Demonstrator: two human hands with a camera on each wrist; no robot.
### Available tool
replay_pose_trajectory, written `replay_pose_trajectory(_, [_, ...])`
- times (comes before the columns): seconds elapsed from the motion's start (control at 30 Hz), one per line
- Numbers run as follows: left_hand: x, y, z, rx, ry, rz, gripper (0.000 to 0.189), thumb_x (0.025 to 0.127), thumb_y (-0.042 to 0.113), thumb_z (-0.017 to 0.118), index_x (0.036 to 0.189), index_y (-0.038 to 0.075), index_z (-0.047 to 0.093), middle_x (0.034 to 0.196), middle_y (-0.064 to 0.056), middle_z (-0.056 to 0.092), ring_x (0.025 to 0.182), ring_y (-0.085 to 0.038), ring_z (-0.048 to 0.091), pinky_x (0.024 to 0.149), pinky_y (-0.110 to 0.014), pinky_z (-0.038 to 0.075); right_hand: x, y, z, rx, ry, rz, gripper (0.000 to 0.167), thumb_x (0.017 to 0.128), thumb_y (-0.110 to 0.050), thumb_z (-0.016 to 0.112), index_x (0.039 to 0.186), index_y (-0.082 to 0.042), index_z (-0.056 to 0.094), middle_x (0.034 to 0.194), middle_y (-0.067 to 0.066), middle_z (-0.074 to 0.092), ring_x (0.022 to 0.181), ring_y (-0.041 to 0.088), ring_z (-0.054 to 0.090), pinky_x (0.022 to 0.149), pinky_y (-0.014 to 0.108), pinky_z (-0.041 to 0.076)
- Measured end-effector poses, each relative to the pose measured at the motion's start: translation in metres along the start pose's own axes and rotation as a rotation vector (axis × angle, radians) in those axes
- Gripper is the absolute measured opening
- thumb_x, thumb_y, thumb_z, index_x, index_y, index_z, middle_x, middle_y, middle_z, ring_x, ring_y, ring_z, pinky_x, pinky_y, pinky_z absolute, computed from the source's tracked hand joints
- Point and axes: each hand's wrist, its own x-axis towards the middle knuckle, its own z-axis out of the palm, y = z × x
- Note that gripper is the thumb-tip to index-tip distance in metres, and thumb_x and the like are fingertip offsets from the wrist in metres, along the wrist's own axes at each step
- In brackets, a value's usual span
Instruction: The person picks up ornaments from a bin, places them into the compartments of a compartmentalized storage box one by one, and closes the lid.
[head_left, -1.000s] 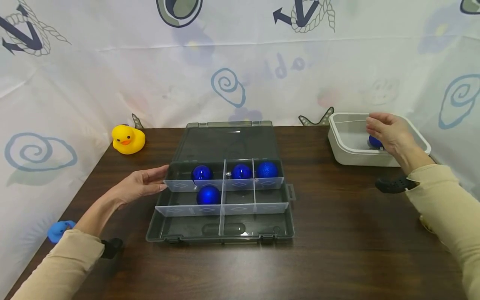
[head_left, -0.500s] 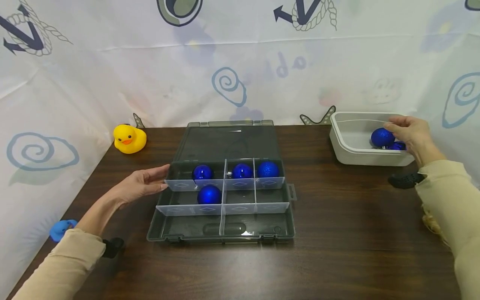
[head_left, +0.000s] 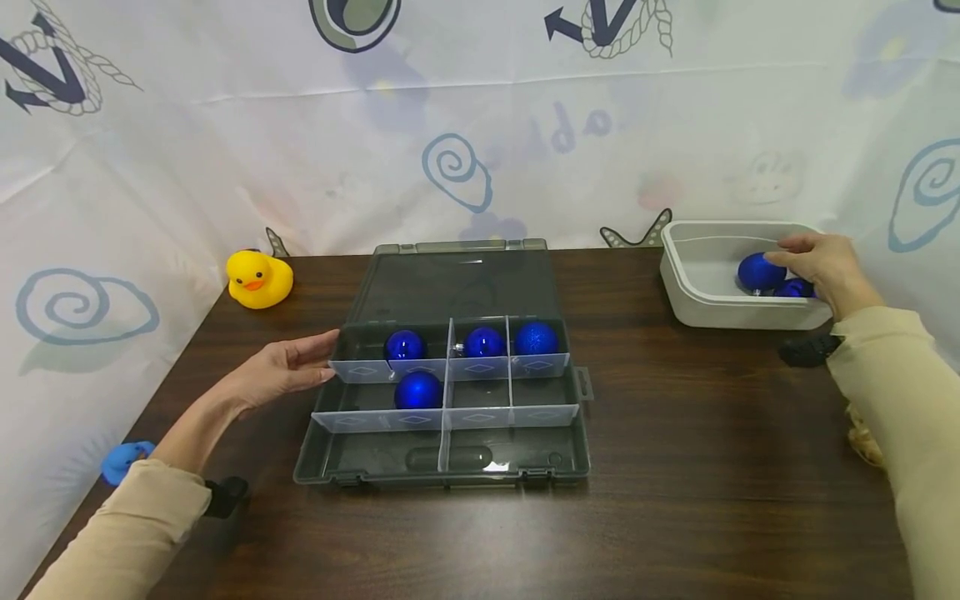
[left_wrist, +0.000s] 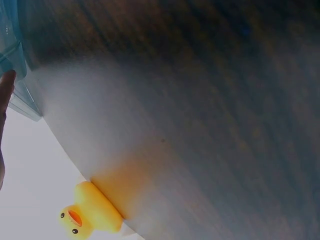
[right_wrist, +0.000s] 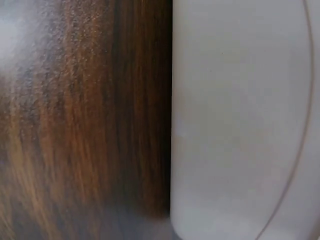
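My left hand (head_left: pixel 273 375) has its fingers straight, with the fingertips at the left edge of a dark translucent divider box (head_left: pixel 375 457). The box lies with its lid folded back. In it sit a shiny blue Christmas ball (head_left: pixel 405 345), another shiny one (head_left: pixel 483 342), a glittery one (head_left: pixel 536 339) and a matte one (head_left: pixel 418 390). My right hand (head_left: pixel 823 265) reaches into a white bin (head_left: pixel 742 312), its fingertips at a matte blue ball (head_left: pixel 761 272). Beside that ball lies a shiny blue one (head_left: pixel 793 288). Whether the fingers grip anything is hidden.
On the dark wooden table (head_left: pixel 660 467), a yellow rubber duck (head_left: pixel 258 279) stands at the back left and a blue duck (head_left: pixel 123 461) at the left edge. A golden thing (head_left: pixel 862 437) is partly covered by the right sleeve. A patterned white cloth (head_left: pixel 510 108) hangs behind.
My right hand has shifted right inside the bin, uncovering the two blue balls there, and then moved only slightly. The left hand has stayed at the box.
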Motion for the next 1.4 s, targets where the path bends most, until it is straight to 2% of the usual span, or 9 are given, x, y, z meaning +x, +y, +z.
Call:
replay_pose_trajectory(0.13, [0.0, 0.0, 0.0, -0.007, -0.003, -0.001, 0.076, 0.092, 0.021, 0.061, 0.149, 0.0, 0.015, 0.153, -0.026, 0.015, 0.137, -0.047, 0.023, 0.1, -0.043, 0.035, 0.006, -0.007, 0.005, -0.082, -0.061, -0.039, 0.075, 0.091, -0.043, 0.052, 0.143, 0.006, 0.029, 0.142, 0.034, 0.029, 0.127, 0.053, 0.029, 0.101, 0.063, 0.032])
replay_pose_trajectory(0.5, [0.0, 0.001, 0.0, -0.019, -0.005, -0.007, 0.077, 0.092, 0.022, 0.061, 0.149, 0.0, 0.015, 0.154, -0.025, 0.015, 0.137, -0.046, 0.023, 0.1, -0.042, 0.035, 0.015, -0.024, 0.027, -0.162, -0.175, -0.135, 0.067, 0.094, -0.028, 0.054, 0.14, 0.013, 0.028, 0.134, 0.042, 0.032, 0.121, 0.053, 0.036, 0.102, 0.061, 0.032])
replay_pose_trajectory(0.67, [0.0, 0.0, 0.0, -0.02, -0.003, -0.014, 0.077, 0.092, 0.022, 0.061, 0.15, 0.001, 0.016, 0.154, -0.024, 0.015, 0.137, -0.046, 0.025, 0.101, -0.043, 0.035, 0.019, -0.026, 0.035, -0.117, -0.154, -0.172, 0.063, 0.093, -0.023, 0.057, 0.136, 0.016, 0.032, 0.131, 0.042, 0.037, 0.102, 0.036, 0.055, 0.08, 0.025, 0.051])
replay_pose_trajectory(0.77, [-0.001, -0.001, -0.001, -0.021, -0.001, -0.015, 0.076, 0.092, 0.022, 0.061, 0.15, 0.001, 0.016, 0.154, -0.024, 0.015, 0.137, -0.046, 0.025, 0.101, -0.043, 0.035, 0.02, -0.028, 0.038, -0.054, -0.156, -0.157, 0.065, 0.093, -0.024, 0.058, 0.137, 0.015, 0.031, 0.133, 0.04, 0.036, 0.086, 0.012, 0.057, 0.064, 0.007, 0.047])
replay_pose_trajectory(0.87, [0.0, 0.0, -0.001, -0.025, -0.002, -0.015, 0.076, 0.092, 0.021, 0.061, 0.149, 0.001, 0.016, 0.154, -0.024, 0.015, 0.137, -0.046, 0.023, 0.101, -0.043, 0.035, 0.019, -0.03, 0.038, 0.027, -0.171, -0.142, 0.071, 0.094, -0.029, 0.056, 0.141, 0.013, 0.025, 0.139, 0.038, 0.031, 0.078, -0.006, 0.05, 0.067, 0.003, 0.046])
replay_pose_trajectory(1.0, [0.0, 0.0, 0.0, -0.034, -0.009, -0.015, 0.076, 0.092, 0.021, 0.061, 0.149, 0.0, 0.015, 0.154, -0.025, 0.015, 0.137, -0.046, 0.023, 0.1, -0.043, 0.035, 0.013, -0.035, 0.037, 0.149, -0.161, -0.152, 0.078, 0.094, -0.037, 0.053, 0.146, 0.009, 0.017, 0.145, 0.032, 0.026, 0.075, -0.016, 0.046, 0.074, 0.001, 0.045])
replay_pose_trajectory(1.2, [0.0, 0.0, 0.0, -0.032, -0.012, -0.001, 0.075, 0.092, 0.019, 0.06, 0.149, 0.0, 0.015, 0.154, -0.024, 0.014, 0.137, -0.046, 0.022, 0.099, -0.041, 0.036, -0.007, -0.057, 0.042, 0.405, -0.062, -0.17, 0.079, 0.087, -0.034, 0.063, 0.147, 0.002, 0.024, 0.121, 0.005, 0.046, 0.098, 0.0, 0.051, 0.077, 0.004, 0.047])
replay_pose_trajectory(1.33, [0.0, 0.0, 0.0, -0.024, -0.01, 0.003, 0.074, 0.093, 0.02, 0.06, 0.149, 0.0, 0.016, 0.154, -0.024, 0.014, 0.137, -0.047, 0.023, 0.099, -0.041, 0.036, -0.026, -0.084, 0.055, 0.633, -0.089, -0.206, 0.078, 0.083, -0.025, 0.07, 0.146, -0.001, 0.03, 0.109, -0.002, 0.045, 0.113, 0.016, 0.047, 0.081, 0.01, 0.049])
replay_pose_trajectory(1.4, [0.0, 0.0, 0.0, -0.024, -0.008, 0.002, 0.074, 0.093, 0.02, 0.06, 0.149, 0.001, 0.016, 0.154, -0.024, 0.014, 0.137, -0.047, 0.023, 0.099, -0.041, 0.036, -0.037, -0.098, 0.066, 0.662, -0.123, -0.241, 0.075, 0.083, -0.023, 0.07, 0.144, -0.001, 0.033, 0.109, -0.001, 0.046, 0.111, 0.014, 0.049, 0.082, 0.011, 0.05])
